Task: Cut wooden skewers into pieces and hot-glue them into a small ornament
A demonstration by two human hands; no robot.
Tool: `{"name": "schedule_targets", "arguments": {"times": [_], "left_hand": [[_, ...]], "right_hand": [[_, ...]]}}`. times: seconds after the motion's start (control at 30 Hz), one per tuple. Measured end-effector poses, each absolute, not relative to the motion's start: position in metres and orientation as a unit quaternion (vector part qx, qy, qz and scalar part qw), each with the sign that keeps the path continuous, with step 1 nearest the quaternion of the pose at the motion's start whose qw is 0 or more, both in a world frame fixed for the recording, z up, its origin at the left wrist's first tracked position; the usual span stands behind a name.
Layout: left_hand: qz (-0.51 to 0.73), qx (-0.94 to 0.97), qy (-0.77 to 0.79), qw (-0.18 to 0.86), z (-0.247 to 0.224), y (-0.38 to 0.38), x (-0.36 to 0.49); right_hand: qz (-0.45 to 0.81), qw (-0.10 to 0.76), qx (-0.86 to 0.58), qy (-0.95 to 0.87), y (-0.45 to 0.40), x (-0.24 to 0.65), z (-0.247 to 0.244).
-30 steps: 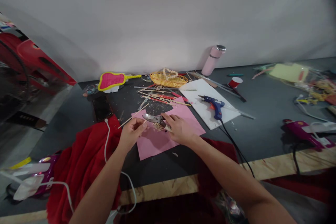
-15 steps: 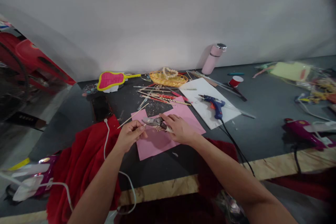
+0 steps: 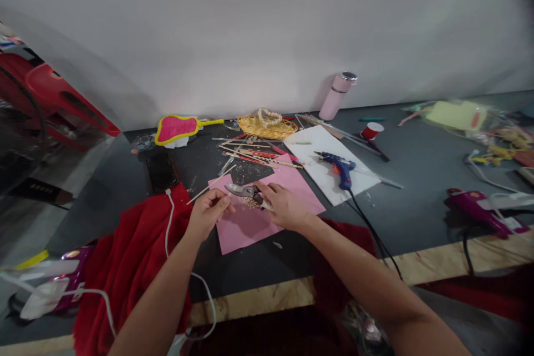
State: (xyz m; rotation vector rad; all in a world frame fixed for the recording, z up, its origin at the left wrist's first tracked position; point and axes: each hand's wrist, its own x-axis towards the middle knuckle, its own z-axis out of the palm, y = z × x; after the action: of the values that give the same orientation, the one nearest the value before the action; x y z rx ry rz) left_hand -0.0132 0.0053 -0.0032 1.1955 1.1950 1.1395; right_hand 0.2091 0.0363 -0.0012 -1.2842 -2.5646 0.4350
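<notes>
My right hand (image 3: pixel 283 204) is wrapped round the handles of the pruning shears (image 3: pixel 240 189), whose blades point left. The fingers of my left hand (image 3: pixel 211 210) pinch a thin wooden stick close to the blade tips; most of the stick is hidden by the hand. Both hands are over a pink paper sheet (image 3: pixel 246 232). A small pile of cut wooden pieces (image 3: pixel 251 202) lies on the sheet under the shears. Behind the hands, several sticks (image 3: pixel 254 157) are scattered on the dark table.
A blue glue gun (image 3: pixel 342 169) rests on white paper (image 3: pixel 319 144), its cord running to the front edge. A phone (image 3: pixel 161 171) and red cloth (image 3: pixel 137 256) are left. A wicker basket (image 3: pixel 250 127) and pink bottle (image 3: pixel 336 97) stand at the back.
The shears' blades have moved slightly off the tip of the stick in my left hand. The view has shifted a little; both hands stay in nearly the same place.
</notes>
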Motion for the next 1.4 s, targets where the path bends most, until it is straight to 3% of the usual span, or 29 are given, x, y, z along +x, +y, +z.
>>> {"name": "schedule_targets", "arguments": {"times": [0.3,0.73,0.97,1.23,1.4], "left_hand": [[0.494,0.487,0.547,0.469,-0.008,0.005,-0.01],[0.445,0.438,0.476,0.619,0.0,0.004,-0.015],[0.457,0.445,0.491,0.593,0.001,0.004,-0.015],[0.475,0.495,0.534,0.494,-0.004,0.005,-0.011],[0.451,0.479,0.501,0.563,-0.003,0.004,-0.013]], "right_hand": [[0.145,0.111,-0.443,-0.878,0.04,0.212,-0.004],[0.156,0.108,-0.416,-0.89,0.041,0.213,0.0],[0.145,0.082,-0.443,-0.881,0.035,0.21,0.005],[0.133,0.086,-0.455,-0.876,0.038,0.208,-0.002],[0.144,0.075,-0.435,-0.886,0.042,0.213,-0.001]]}}
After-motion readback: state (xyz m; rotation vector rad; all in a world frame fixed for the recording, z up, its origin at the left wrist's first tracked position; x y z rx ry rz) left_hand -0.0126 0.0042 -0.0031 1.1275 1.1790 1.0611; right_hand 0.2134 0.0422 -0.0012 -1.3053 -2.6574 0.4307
